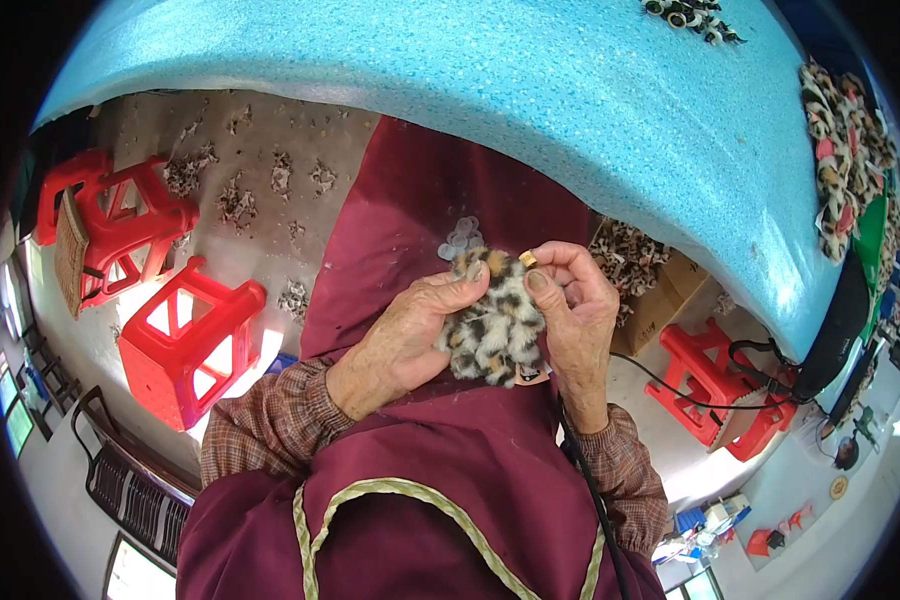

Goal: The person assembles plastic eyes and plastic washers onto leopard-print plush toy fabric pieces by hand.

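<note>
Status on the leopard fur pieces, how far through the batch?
Done, by the look of it: a pile of fur pieces lies on the blue table. In hand: the left hand and right hand both hold one fur piece. Possibly left: more pieces in the cardboard box; count unclear.

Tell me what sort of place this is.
Probably a small craft or sewing workshop. Both hands, left hand and right hand, hold a leopard-print fuzzy piece; a heap of similar pieces lies on the blue foam-topped table, with fabric scraps on the floor by red plastic stools.
</note>
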Demonstrator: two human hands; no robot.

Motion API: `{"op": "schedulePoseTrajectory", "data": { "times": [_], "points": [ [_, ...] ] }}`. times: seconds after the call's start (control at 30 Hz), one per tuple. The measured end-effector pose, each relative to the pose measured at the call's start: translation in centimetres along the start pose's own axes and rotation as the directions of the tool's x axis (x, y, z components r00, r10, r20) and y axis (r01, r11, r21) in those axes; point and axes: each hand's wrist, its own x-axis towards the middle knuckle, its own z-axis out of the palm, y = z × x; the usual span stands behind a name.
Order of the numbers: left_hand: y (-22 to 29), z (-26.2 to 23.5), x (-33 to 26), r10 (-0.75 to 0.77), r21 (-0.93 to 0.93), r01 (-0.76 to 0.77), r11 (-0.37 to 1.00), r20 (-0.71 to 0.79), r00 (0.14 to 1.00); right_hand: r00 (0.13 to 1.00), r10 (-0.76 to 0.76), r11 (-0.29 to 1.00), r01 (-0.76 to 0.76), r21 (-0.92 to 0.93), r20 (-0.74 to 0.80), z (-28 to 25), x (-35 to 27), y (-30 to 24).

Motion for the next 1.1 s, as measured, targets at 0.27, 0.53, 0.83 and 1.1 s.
{"op": "schedulePoseTrajectory", "data": {
  "times": [0.27,0.53,0.83,1.1],
  "points": [
    [0.3,-0.4,0.1,0.063,0.064,-0.071,0.995,0.124,0.99,0.998,-0.059,0.996,0.059,-0.063,-0.007,0.2,-0.4,-0.6],
    [2.0,-2.1,-2.0,0.293,0.226,-0.291,0.93,0.025,0.956,0.961,-0.257,0.889,0.276,-0.366,0.1,-3.6,-1.0,-7.5],
    [1.5,-2.4,-2.1,0.26,0.237,-0.248,0.939,-0.022,0.965,0.837,-0.523,0.783,0.397,-0.478,-0.161,-7.1,10.9,-13.9],
    [2.3,-3.2,-1.7,0.351,0.202,-0.335,0.92,-0.047,0.935,0.762,-0.646,0.558,0.427,-0.712,-0.05,-9.5,16.0,-14.6]
  ]
}}
